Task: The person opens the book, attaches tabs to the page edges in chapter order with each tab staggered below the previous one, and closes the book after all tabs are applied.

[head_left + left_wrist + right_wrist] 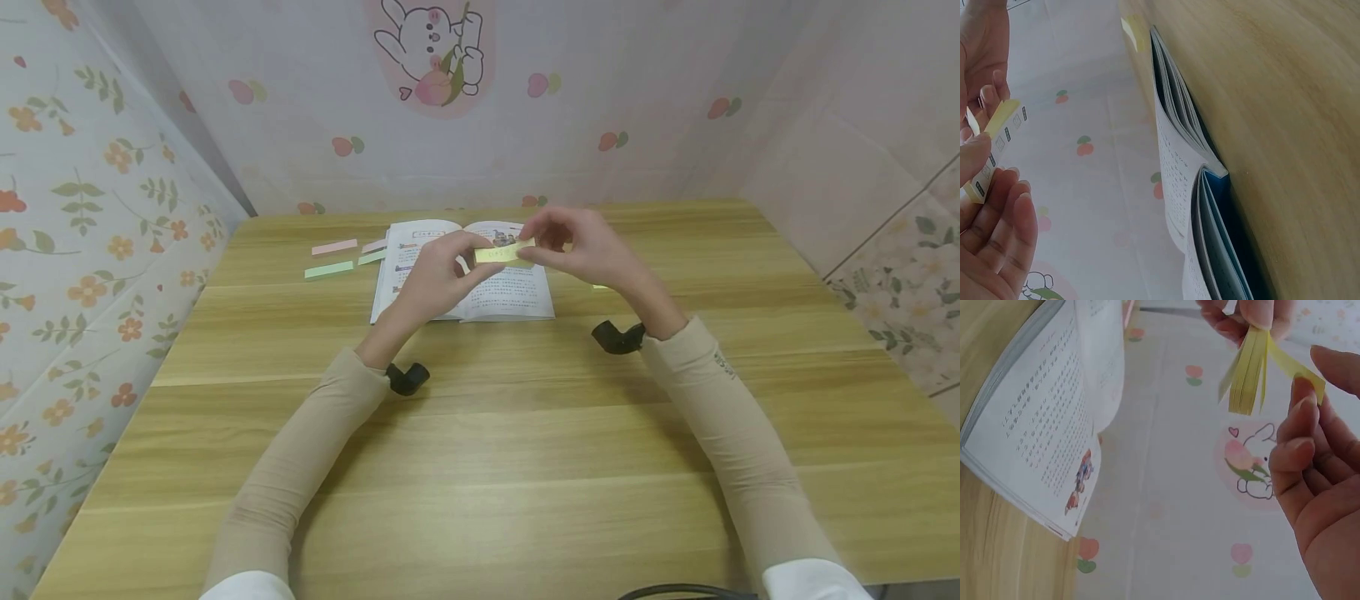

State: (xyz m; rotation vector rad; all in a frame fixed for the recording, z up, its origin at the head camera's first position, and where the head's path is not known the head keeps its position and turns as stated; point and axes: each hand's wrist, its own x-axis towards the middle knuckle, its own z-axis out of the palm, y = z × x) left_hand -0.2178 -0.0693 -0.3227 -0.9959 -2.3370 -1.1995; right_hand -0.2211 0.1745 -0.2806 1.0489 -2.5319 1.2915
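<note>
Above an open book (502,293), my left hand (438,275) pinches a small pad of yellow sticky notes (1245,378) between thumb and fingers. One yellow sticky note (1290,364) bends away from the pad toward my right hand (588,248). In the right wrist view its loose end lies between the right thumb and a curled fingertip. The pad's side toward the left wrist camera has a printed white backing (1002,142). Faint writing shows on the yellow face in the head view.
Left of the book lie pink strips (333,247) and green strips (328,271), some reaching its edge. A yellow piece (600,287) lies right of the book, partly behind the right wrist. A patterned curtain (300,100) hangs behind the wooden table (480,467). A black cable (678,588) shows at the front edge.
</note>
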